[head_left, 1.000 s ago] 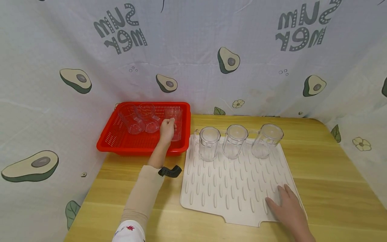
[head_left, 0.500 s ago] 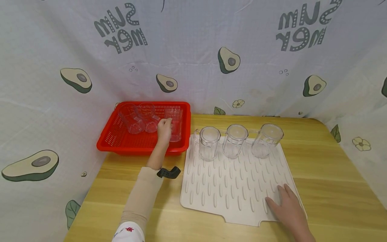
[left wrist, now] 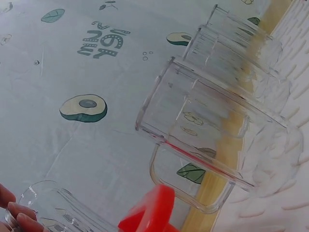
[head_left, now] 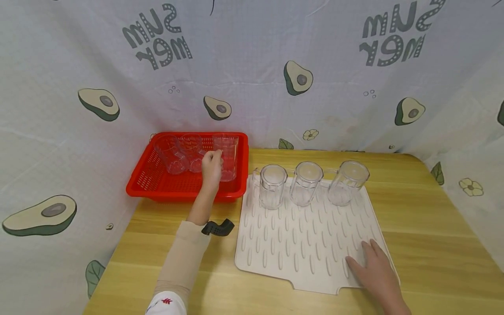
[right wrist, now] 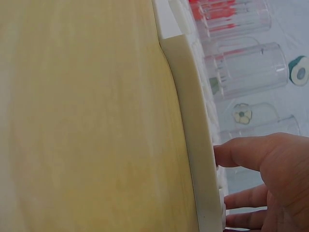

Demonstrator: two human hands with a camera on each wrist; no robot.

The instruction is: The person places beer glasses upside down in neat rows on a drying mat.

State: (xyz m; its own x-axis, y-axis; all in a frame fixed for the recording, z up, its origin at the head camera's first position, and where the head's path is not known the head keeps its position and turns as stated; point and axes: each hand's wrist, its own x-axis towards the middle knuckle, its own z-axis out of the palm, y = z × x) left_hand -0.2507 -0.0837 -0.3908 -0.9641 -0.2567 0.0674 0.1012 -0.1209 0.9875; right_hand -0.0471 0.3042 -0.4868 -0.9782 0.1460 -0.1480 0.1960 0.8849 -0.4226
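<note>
My left hand (head_left: 212,168) is inside the red basket, with its fingers curled round the handle side of a clear glass mug (head_left: 228,159). In the left wrist view only the fingertips (left wrist: 26,220) and part of that mug (left wrist: 72,210) show. Two more clear mugs, one of them (head_left: 171,155), lean in the basket's left half. On the white draining mat (head_left: 291,262) three clear mugs, such as the middle one (head_left: 305,186), stand upside down in a row. My right hand (head_left: 376,271) rests on the mat's front right edge, thumb and fingers spread.
The red plastic basket (head_left: 185,194) stands at the back left of the wooden table (head_left: 429,227), close beside the mat. A patterned cloth (head_left: 252,105) hangs behind the table and along both sides.
My left hand has moved slightly left and back, and the mug it grips has risen a little within the basket. The right hand and the mugs on the mat have stayed put.
</note>
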